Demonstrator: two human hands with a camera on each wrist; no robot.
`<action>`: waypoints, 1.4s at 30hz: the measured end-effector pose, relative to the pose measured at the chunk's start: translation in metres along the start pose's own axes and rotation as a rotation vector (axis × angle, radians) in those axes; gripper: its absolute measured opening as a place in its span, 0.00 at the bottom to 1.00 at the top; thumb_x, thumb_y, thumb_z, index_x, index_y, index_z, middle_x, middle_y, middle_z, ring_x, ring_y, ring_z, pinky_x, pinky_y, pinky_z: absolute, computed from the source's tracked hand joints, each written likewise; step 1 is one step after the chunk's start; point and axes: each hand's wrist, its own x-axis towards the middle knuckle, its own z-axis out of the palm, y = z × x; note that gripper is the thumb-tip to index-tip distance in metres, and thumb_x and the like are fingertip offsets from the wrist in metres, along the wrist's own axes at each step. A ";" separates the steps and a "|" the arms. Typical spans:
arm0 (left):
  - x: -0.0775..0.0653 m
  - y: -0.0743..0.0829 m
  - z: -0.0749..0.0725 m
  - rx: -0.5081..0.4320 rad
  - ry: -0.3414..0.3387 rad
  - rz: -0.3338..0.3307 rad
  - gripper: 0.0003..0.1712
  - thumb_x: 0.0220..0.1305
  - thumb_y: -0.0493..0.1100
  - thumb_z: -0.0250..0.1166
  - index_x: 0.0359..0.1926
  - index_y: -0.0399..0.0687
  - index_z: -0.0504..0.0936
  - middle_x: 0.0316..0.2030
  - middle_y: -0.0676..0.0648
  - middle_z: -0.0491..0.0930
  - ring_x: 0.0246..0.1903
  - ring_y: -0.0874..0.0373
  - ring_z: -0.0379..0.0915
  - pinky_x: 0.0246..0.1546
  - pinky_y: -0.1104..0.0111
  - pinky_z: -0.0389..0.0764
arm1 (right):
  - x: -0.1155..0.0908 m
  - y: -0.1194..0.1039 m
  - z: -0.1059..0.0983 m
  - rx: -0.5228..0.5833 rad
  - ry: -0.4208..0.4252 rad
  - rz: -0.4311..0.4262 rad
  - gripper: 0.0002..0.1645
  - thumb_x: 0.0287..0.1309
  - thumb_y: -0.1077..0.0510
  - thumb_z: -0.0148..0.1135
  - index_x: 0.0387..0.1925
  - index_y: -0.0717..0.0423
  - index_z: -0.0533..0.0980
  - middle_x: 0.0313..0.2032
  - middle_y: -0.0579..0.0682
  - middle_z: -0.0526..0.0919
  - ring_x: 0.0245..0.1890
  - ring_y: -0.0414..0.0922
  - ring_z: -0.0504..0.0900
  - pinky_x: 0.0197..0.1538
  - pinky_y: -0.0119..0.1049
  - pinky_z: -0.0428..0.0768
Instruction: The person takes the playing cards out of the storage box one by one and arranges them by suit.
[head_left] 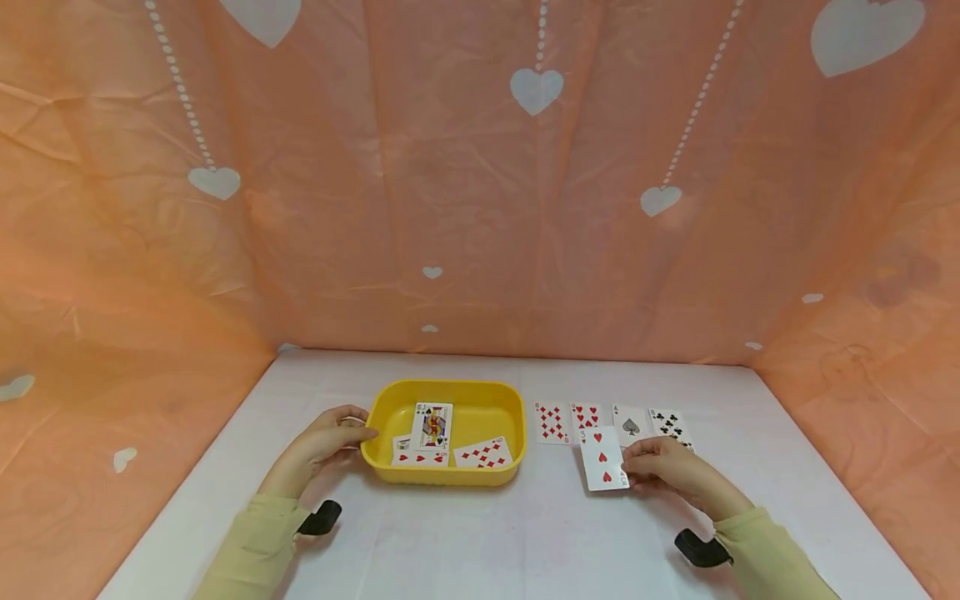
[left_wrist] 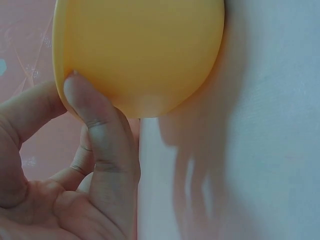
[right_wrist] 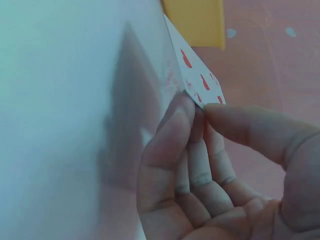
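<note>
My left hand (head_left: 326, 442) pinches the left rim of a yellow plastic tray (head_left: 480, 477); in the left wrist view the thumb (left_wrist: 92, 102) lies over the tray wall (left_wrist: 150, 50). Inside the tray lie a spades face card (head_left: 432, 426), a hearts card (head_left: 427, 458) partly over another card, and a diamonds card (head_left: 483, 453). My right hand (head_left: 675, 471) pinches a three of hearts (head_left: 602, 458) by its right edge, between thumb and fingers. That card is tilted and overlaps the lower part of the card row in the head view.
Right of the tray, a row on the white tabletop (head_left: 480, 542) holds a diamonds card (head_left: 552, 422), a hearts card (head_left: 586, 413), an ace of spades (head_left: 630, 423) and a clubs card (head_left: 669, 423). Orange cloth (head_left: 480, 208) with white hearts encloses the back and sides.
</note>
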 end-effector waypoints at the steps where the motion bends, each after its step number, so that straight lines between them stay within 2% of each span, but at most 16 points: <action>1: -0.001 0.000 0.000 0.003 -0.003 0.001 0.25 0.60 0.35 0.65 0.53 0.29 0.66 0.32 0.45 0.76 0.25 0.57 0.75 0.29 0.67 0.79 | -0.001 0.002 0.000 0.000 0.004 0.011 0.11 0.59 0.64 0.59 0.40 0.70 0.74 0.30 0.51 0.81 0.28 0.40 0.79 0.34 0.34 0.81; 8: 0.001 -0.003 -0.002 0.009 0.005 0.009 0.24 0.59 0.36 0.66 0.52 0.29 0.67 0.33 0.44 0.78 0.28 0.56 0.76 0.32 0.66 0.80 | -0.004 0.011 0.003 0.028 0.009 0.064 0.12 0.59 0.64 0.61 0.40 0.71 0.76 0.28 0.50 0.81 0.26 0.39 0.79 0.33 0.32 0.81; 16: 0.001 -0.002 -0.002 -0.001 -0.031 0.010 0.25 0.60 0.36 0.65 0.53 0.30 0.65 0.32 0.45 0.77 0.25 0.57 0.76 0.29 0.68 0.79 | -0.003 0.016 0.005 -0.009 0.007 0.062 0.11 0.58 0.65 0.62 0.39 0.72 0.79 0.28 0.51 0.83 0.25 0.38 0.81 0.33 0.33 0.82; 22: 0.000 -0.001 0.000 0.017 0.001 0.007 0.24 0.60 0.35 0.65 0.53 0.29 0.66 0.33 0.43 0.77 0.27 0.56 0.76 0.31 0.67 0.79 | -0.004 0.011 0.007 -0.045 0.024 0.080 0.12 0.57 0.66 0.62 0.39 0.74 0.78 0.26 0.51 0.83 0.25 0.39 0.81 0.33 0.34 0.82; 28: 0.000 -0.002 0.001 0.009 0.021 -0.011 0.24 0.60 0.35 0.65 0.52 0.31 0.67 0.33 0.43 0.77 0.25 0.57 0.75 0.28 0.67 0.78 | -0.005 0.010 0.008 -0.076 0.030 0.090 0.10 0.56 0.66 0.62 0.36 0.73 0.79 0.23 0.51 0.82 0.23 0.39 0.81 0.30 0.34 0.82; 36: 0.001 -0.004 0.000 0.025 0.010 0.010 0.24 0.60 0.36 0.65 0.53 0.29 0.66 0.33 0.44 0.77 0.27 0.56 0.76 0.30 0.65 0.79 | -0.007 0.008 0.005 -0.103 0.041 0.091 0.10 0.58 0.64 0.61 0.35 0.72 0.79 0.24 0.53 0.82 0.22 0.39 0.81 0.29 0.33 0.82; 42: 0.000 -0.003 0.001 0.026 0.009 0.011 0.24 0.60 0.35 0.65 0.52 0.29 0.66 0.33 0.43 0.78 0.29 0.55 0.76 0.32 0.65 0.79 | -0.007 -0.004 -0.003 -0.126 0.027 0.060 0.14 0.61 0.63 0.59 0.39 0.75 0.77 0.29 0.55 0.83 0.25 0.41 0.82 0.31 0.35 0.82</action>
